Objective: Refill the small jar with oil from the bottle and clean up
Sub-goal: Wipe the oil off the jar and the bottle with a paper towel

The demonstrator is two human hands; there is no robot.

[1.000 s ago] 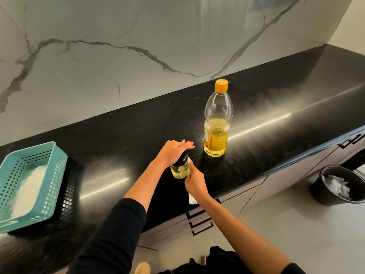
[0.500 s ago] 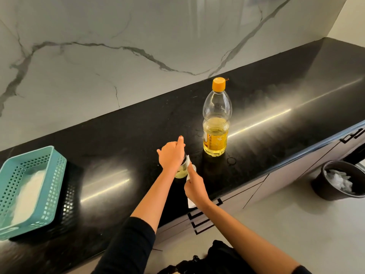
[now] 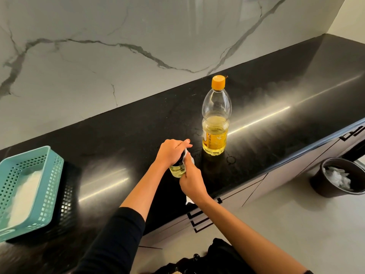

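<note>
Two hands: both are yours, meeting at the small jar (image 3: 177, 171) near the front middle of the black countertop (image 3: 118, 139).
Left hand (image 3: 170, 153): curled down over the jar's dark top, gripping it from above; a black sleeve covers the upper forearm.
Right hand (image 3: 192, 180): closed round a white tissue (image 3: 190, 158) and pressing it against the jar's right side; a corner of tissue sticks out below your wrist.
Small jar: short clear glass with pale yellow oil showing in its lower part. Your fingers hide most of the lid, and I cannot tell whether its base rests on the counter.
Bottle (image 3: 216, 123): clear plastic, upright, orange cap (image 3: 218, 82) on, with yellow oil up to about half its height. It stands just behind and to the right of the jar, apart from both hands.
Front edge: the counter's front edge runs just under your right wrist, with drawers (image 3: 197, 220) below it.
Back edge: a veined marble wall (image 3: 118, 56) closes off the rear.
Room to the left: a wide stretch of glossy counter lies between the jar and a teal basket (image 3: 51, 186) at the far left, which holds something white.
Room to the right: the counter runs on well past the bottle.
Floor: a dark round bin (image 3: 324, 169) with crumpled white paper inside stands to your right.
</note>
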